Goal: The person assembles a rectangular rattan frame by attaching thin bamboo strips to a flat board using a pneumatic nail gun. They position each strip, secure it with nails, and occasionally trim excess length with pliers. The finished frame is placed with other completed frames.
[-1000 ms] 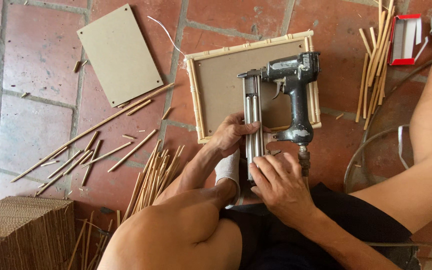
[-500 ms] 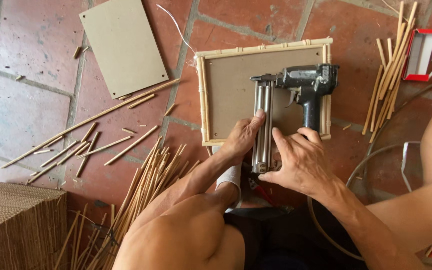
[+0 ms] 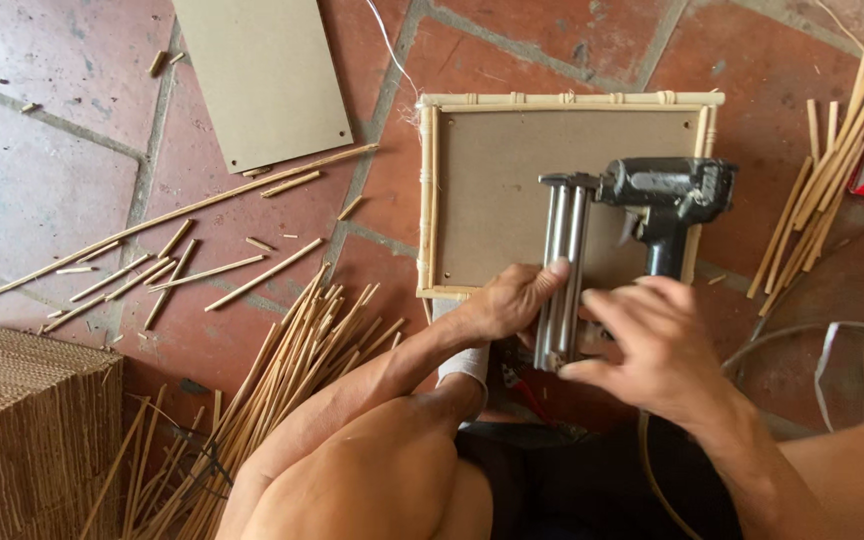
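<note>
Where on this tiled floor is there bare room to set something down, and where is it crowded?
Bare tile lies at upper left, between the loose flat board and the corrugated cardboard stack, and along the top right above the framed panel. It is crowded around the bamboo stick pile, and where the left hand and right hand work at the nail gun.

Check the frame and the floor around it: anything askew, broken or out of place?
Nothing looks damaged. The bamboo-edged frame lies flat and square, with the nail gun resting on it under the left hand and right hand. Short bamboo offcuts lie scattered loose on the tiles.
</note>
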Motion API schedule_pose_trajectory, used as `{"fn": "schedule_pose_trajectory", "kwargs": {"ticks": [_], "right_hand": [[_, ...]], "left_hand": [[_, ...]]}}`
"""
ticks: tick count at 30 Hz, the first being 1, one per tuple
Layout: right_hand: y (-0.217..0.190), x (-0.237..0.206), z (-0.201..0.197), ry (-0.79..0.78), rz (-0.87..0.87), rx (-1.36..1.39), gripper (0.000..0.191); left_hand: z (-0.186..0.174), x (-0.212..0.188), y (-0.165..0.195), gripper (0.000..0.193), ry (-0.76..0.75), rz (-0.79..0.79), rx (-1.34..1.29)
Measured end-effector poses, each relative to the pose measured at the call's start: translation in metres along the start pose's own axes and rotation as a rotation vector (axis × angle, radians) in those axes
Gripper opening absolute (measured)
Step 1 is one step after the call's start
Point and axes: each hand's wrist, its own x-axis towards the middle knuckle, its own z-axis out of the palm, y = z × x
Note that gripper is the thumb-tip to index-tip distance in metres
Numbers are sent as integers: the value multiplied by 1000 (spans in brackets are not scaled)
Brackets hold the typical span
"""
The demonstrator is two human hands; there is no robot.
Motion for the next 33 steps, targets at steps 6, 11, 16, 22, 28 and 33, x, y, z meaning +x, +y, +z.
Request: {"fn": "schedule_pose_trajectory", "kwargs": {"ticks": [6,11,16,22,28,33], "right_hand": [[57,-3,-9,63,635,276,34],[69,-10,11,-67,979,328,35],[88,-27,10,-8,964,1055,35],[111,4,-29,-243,1082,1078,38],[71,29,-74,-366,669,227,47],[48,37,-44,-225,360,-441,43]], "left_hand": [[-14,-1,17,65,-240,-155,74],[-56,-4,46,54,-407,-179,581],[-153,29,77,22,653,759,1263],[-180,72,64,13,364,668,803],[-163,77,57,7,512,604,859],[-165,78,58,6,503,609,900]]}}
